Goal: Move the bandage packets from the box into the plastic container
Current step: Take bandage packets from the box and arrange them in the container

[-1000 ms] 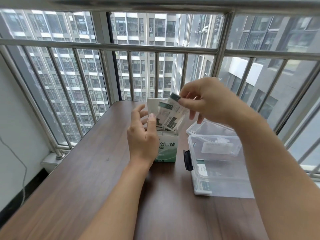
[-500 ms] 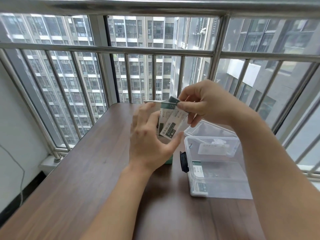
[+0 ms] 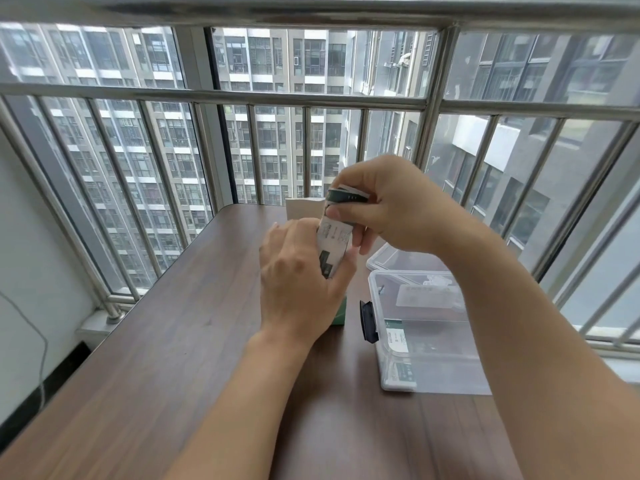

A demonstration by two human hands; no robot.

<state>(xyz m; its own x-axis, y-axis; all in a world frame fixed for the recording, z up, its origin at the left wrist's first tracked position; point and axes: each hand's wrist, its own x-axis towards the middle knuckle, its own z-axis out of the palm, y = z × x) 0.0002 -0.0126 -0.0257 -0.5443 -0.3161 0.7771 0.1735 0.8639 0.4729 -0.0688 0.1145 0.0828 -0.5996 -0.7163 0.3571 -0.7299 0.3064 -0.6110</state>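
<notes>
A small stack of white and green bandage packets [image 3: 333, 245] is held upright above the table, between both hands. My right hand [image 3: 388, 206] pinches the top of the stack from above. My left hand [image 3: 298, 282] grips its lower part from the left, thumb under it. The green and white bandage box [image 3: 339, 315] stands behind my left hand, mostly hidden; its open flap [image 3: 304, 211] shows above. To the right stands the clear plastic container [image 3: 426, 379] with a black latch [image 3: 367, 322], open, with a few packets inside.
The container's clear lid [image 3: 398, 259] lies behind it. The brown wooden table [image 3: 173, 358] ends at a steel window railing [image 3: 242, 98] at the back and right. A thin cable [image 3: 41, 358] hangs on the white wall at left.
My left hand has risen from the box and closed on the lower part of the packets. My right hand has drawn the packets into a tighter upright stack.
</notes>
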